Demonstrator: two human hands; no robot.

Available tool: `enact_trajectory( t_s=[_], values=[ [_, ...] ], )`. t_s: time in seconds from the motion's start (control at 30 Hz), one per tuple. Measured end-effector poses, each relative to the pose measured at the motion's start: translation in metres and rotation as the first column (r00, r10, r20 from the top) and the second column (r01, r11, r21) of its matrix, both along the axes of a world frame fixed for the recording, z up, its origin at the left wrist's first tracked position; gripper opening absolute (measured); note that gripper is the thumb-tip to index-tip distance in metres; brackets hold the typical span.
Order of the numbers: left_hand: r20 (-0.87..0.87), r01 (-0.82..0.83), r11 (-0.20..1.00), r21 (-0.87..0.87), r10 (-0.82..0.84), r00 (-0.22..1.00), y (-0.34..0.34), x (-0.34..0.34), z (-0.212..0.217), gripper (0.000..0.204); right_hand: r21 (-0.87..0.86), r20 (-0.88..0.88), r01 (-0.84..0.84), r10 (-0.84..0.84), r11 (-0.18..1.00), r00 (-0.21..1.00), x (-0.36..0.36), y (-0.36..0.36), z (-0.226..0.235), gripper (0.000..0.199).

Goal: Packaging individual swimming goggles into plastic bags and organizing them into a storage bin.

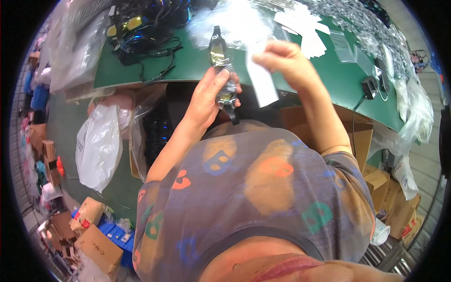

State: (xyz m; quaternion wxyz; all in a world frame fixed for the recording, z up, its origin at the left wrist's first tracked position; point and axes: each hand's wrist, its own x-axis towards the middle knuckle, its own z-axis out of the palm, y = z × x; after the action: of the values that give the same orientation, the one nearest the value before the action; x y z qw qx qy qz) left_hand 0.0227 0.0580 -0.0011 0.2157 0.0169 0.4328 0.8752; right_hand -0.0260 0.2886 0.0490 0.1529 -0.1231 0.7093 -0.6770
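Observation:
A pair of black swimming goggles [218, 52] with a yellowish mirrored lens is upright in my left hand [206, 94], just off the near table edge. My thumb lies across its middle, and the strap hangs below the palm. To the right, my right hand [292, 62] pinches a long white paper strip [264, 88] between thumb and fingers. The strip's lower end dangles over the table's front edge, apart from the goggles. Part of the goggles is hidden behind my left fingers.
On the green table [192, 68], tangled black goggles [141, 30] lie at left. Clear plastic bags [230, 21] and white paper slips [310, 35] spread across the back. A black plug adapter [369, 88] with a cable sits at right. Cardboard boxes [101, 249] stand on the floor.

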Motion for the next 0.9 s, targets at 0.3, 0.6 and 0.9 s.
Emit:
enact_trajectory(
  t_s=[0.3,0.6,0.9],
  values=[
    [-0.081,-0.060,0.997,-0.040,0.056,0.995,-0.004,0.003,0.000,0.050,0.067,-0.267,0.208,-0.184,0.976,0.946,-0.001,-0.079,-0.029,0.023],
    [-0.027,-0.090,0.995,-0.046,0.089,0.996,-0.006,0.003,0.005,0.042,-0.011,-0.268,0.314,-0.305,0.949,0.914,0.003,-0.095,-0.033,0.039],
    [0.025,0.068,0.860,0.506,-0.093,0.995,-0.050,-0.004,0.055,0.064,-0.600,0.475,0.062,0.293,0.797,0.830,0.035,-0.103,-0.022,0.062]
  ],
)
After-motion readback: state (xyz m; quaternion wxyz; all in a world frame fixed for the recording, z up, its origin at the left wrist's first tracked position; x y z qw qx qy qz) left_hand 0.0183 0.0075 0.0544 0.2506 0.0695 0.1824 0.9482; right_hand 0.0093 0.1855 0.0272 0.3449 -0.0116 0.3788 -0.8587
